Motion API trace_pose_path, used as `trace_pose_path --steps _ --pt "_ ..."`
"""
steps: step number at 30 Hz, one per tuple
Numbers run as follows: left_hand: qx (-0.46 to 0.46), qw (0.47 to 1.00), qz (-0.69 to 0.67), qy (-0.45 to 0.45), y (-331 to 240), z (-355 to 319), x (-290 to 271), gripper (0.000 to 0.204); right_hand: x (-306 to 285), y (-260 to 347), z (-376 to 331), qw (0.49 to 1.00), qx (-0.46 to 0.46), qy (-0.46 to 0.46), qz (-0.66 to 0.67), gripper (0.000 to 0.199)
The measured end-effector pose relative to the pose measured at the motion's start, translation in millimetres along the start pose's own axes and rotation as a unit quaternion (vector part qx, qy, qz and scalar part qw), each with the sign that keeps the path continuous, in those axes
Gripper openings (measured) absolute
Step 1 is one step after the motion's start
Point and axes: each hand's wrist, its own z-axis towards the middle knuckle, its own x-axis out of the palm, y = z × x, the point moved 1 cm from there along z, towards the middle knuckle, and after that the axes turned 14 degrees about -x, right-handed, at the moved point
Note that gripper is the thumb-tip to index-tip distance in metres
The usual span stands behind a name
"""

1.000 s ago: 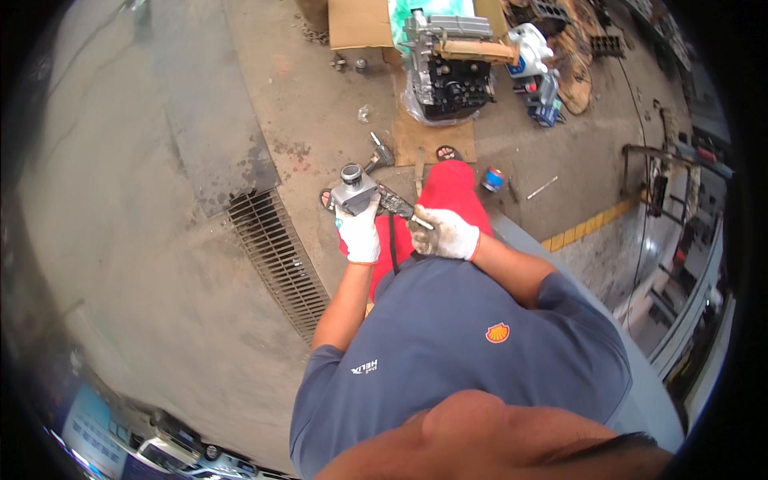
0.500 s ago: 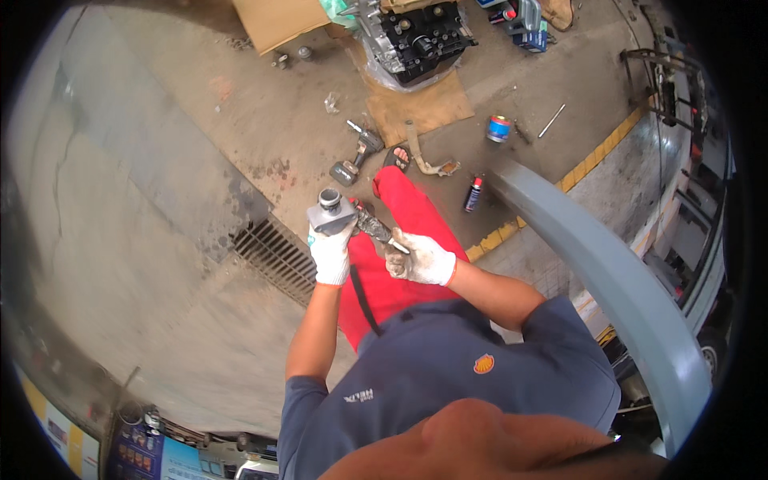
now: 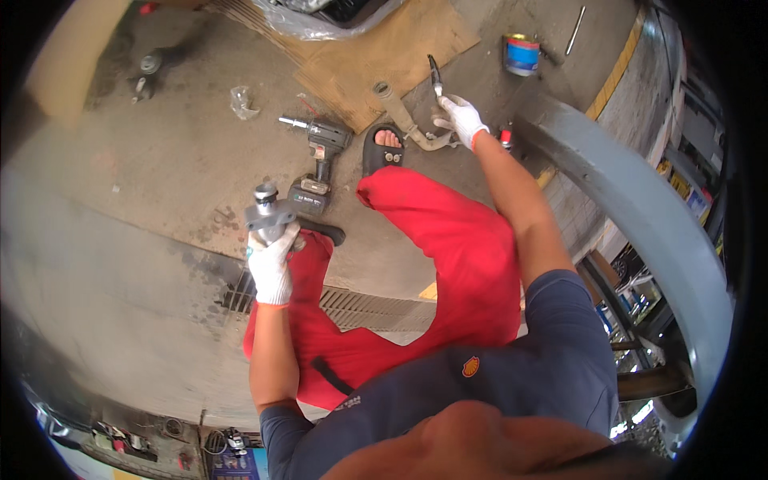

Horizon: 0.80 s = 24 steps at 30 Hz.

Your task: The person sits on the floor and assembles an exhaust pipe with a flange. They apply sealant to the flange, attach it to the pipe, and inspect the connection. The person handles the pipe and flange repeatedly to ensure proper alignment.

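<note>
The left hand (image 3: 270,268) grips a grey metal part (image 3: 268,214) upright; the right hand (image 3: 462,118), far right, pinches pliers (image 3: 434,78) pointing away.

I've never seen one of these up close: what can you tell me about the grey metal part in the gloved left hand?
The grey metal part looks like cast metal, dull and unpainted. It has a blocky, flanged body with a short round neck rising upright from the top. The left hand, in a white glove, grips it from below and holds it above the concrete floor, close beside a cordless power tool.
</note>
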Motion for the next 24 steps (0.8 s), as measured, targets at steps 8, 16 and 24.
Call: trace_pose_path --steps 8,16,24 --pt "0.119 0.976 0.178 -0.032 -65 79 -29 0.055 -73 -239 -21 0.959 0.145 -0.036 -0.242 0.052" --pt "0.269 0.943 0.185 0.060 -141 78 0 0.077 -27 -218 -3 0.978 0.065 -0.192 -0.054 0.045" --pt "0.369 0.912 0.129 0.126 -155 94 -27 0.071 -46 -45 -36 0.881 -0.206 -0.093 0.416 0.038"
